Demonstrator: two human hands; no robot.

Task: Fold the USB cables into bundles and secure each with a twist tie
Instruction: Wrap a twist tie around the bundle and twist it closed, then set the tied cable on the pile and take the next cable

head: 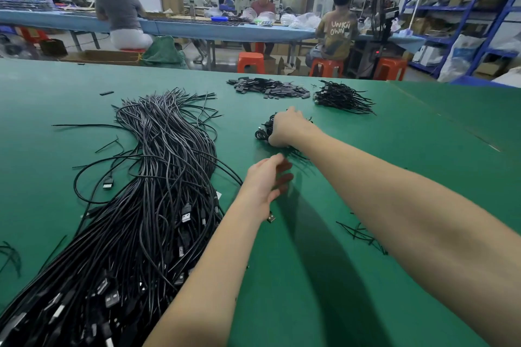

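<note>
My right hand point(287, 127) is curled over a small heap of bundles point(265, 129) at mid-table point(394, 234), gripping it. My left hand point(265, 183) hovers nearer me, fingers loosely extended and blurred, holding nothing. The loose cables point(146, 191) lie in 1 long mass to its left. Ties point(363, 236) lie scattered under my right forearm.
</note>
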